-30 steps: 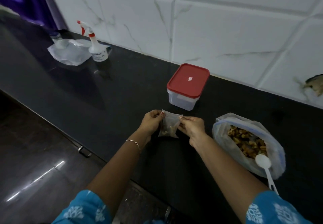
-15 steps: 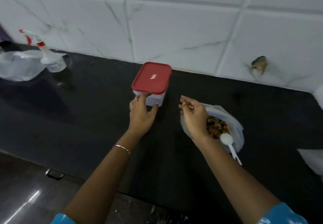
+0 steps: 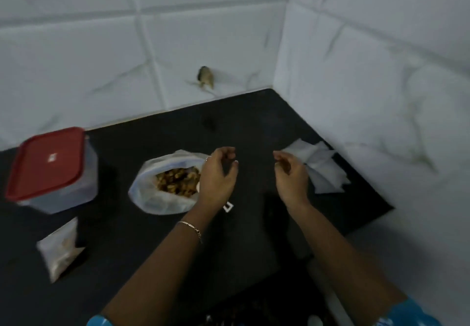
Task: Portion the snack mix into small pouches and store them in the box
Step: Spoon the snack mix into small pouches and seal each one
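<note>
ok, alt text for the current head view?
Two bare hands hover, loosely curled and seemingly empty, over a black counter: left grip by an open bag of snack mix, right grip near a pile of empty pouches by the tiled wall. At left sit a red-lidded box, lid on, and one filled pouch in front of it.

I'm seeing both arms bare below short sleeves. The left sleeve (image 3: 99, 322) and right sleeve (image 3: 407, 315) are bright blue with a white print, just showing at the bottom edge. I can see a thin gold-toned chain bracelet (image 3: 190, 227) circling the left wrist, and a slim ring (image 3: 208, 158) on the left grip (image 3: 216, 178).
</note>
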Tool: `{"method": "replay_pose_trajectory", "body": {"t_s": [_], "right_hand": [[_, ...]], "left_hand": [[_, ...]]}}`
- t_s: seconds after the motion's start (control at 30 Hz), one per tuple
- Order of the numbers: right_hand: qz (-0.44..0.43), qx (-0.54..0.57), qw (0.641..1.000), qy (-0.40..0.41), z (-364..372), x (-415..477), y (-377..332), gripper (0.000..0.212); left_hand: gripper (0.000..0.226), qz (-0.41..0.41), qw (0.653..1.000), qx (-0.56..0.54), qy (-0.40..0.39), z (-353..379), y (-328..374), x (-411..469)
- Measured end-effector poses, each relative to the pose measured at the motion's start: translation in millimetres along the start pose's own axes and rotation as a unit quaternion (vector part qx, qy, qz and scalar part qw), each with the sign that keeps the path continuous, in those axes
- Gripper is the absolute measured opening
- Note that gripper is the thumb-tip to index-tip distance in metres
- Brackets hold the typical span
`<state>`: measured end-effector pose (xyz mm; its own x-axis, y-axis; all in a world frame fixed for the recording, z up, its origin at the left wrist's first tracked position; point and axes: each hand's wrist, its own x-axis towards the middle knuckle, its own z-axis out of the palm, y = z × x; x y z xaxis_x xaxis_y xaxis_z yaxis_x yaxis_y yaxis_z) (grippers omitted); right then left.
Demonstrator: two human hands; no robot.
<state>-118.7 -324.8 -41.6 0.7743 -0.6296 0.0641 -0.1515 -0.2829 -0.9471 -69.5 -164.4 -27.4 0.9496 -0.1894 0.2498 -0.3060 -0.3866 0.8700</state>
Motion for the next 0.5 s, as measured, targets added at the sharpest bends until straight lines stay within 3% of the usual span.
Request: {"method": "replay_pose_trajectory", "body": {"t_s": [0.17,0.33,0.5], "right_hand": [[0.043,-0.131,0.985,0.100,-65,7,38,0.031],[0.037,-0.294,0.950,0.094,-102,16,62,0.039],[0.001,-0.375,0.925,0.063,-115,29,73,0.040]], "left_hand": [[0.024,0.025,0.995,-0.021,-0.092,54,21,-1],[0.035,0.010,0.968,0.019,-0.251,90,26,4],[0.037,-0.031,0.946,0.035,-0.322,117,19,10]]}}
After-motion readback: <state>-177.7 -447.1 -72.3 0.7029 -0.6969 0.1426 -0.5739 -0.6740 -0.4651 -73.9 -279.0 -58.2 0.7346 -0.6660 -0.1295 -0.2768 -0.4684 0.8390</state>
